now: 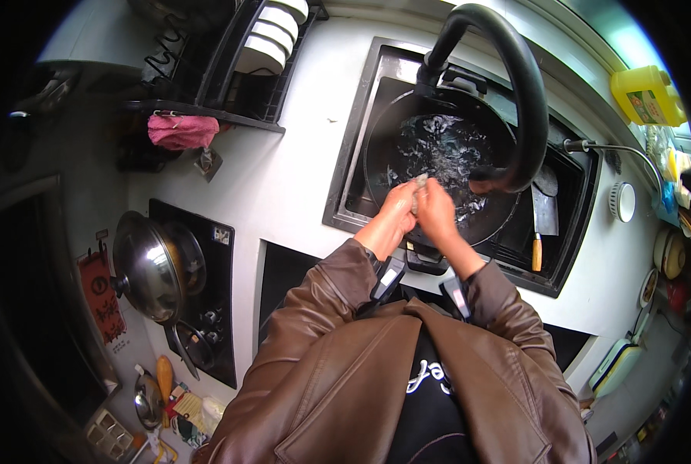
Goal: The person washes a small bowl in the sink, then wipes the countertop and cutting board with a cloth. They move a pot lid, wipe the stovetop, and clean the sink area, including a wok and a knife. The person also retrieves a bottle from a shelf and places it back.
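A large black wok [492, 130] with water in it sits in the dark sink [345, 180]. Over its near side, my left hand [396, 209] and my right hand [437, 210] are close together. Both grip a small greyish-white, crumpled cloth or pad [419, 188], mostly hidden by my fingers; its exact kind is unclear. The black curved faucet [534, 104] arches over the wok, to the right of my hands. The water's surface is rippled and bright with reflections.
Right of the wok lies a cleaver with a wooden handle [537, 252]. A black dish rack [229, 116] with white bowls [261, 55] and a pink cloth [183, 131] stands upper left. A lidded pan [151, 267] is on the stove at left. A yellow jug [647, 95] stands upper right.
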{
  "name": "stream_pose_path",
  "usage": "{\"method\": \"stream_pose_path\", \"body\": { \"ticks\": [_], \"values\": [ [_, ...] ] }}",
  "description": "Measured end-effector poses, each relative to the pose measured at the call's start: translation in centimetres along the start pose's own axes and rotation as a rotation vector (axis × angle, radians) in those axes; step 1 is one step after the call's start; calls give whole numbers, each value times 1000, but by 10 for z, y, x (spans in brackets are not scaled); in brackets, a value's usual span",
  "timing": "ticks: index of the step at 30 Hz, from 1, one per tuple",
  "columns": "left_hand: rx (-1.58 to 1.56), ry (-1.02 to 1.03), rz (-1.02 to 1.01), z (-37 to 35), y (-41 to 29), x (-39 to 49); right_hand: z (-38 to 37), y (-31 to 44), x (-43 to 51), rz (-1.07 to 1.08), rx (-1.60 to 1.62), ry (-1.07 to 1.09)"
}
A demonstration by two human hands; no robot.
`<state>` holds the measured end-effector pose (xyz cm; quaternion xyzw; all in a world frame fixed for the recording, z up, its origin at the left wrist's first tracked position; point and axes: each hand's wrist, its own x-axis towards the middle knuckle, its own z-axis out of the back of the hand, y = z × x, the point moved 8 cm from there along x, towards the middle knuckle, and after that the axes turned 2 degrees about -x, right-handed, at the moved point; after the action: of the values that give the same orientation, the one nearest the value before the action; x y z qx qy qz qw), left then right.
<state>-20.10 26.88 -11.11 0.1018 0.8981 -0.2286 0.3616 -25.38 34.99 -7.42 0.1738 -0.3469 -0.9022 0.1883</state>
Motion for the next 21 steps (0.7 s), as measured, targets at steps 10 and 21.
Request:
{"method": "stream_pose_path", "body": {
  "ticks": [10,21],
  "values": [
    [384,5,39,-1,-17,-34,26,-125,54,-140,177,-358],
    [631,21,-103,-7,-47,-59,24,-112,80,-209,30,35]
  ]
}}
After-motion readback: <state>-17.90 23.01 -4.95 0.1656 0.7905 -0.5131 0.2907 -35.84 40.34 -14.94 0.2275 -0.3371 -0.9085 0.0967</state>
